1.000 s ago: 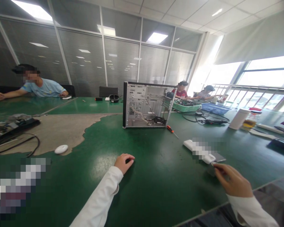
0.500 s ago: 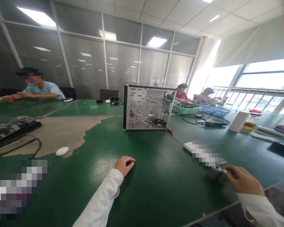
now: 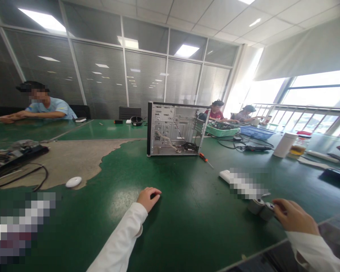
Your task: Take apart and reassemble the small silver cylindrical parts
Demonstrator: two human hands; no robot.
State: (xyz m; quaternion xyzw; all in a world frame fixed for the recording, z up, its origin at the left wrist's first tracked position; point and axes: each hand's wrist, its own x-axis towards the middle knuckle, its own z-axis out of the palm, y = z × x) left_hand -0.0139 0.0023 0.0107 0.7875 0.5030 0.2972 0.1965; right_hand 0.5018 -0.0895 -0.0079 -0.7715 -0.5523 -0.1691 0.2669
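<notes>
My left hand rests on the green table, its fingers loosely curled and a gap showing by the thumb. It holds nothing. At the right, my right hand is beside two short grey cylinders, each with a pale top and a dark hole. Its bent fingertips are at the edge of the nearer cylinder; whether they touch it I cannot tell. A white object, mostly blurred out, lies just behind the cylinders.
An opened computer case stands mid-table, an orange-handled screwdriver by its corner. A white round object lies left. Green and blue baskets, a white cup and a jar stand right. Several people sit around.
My right hand has shifted slightly right, away from the cylinders. The nearer cylinder's top and hole now show more fully. My left hand stays in place.
</notes>
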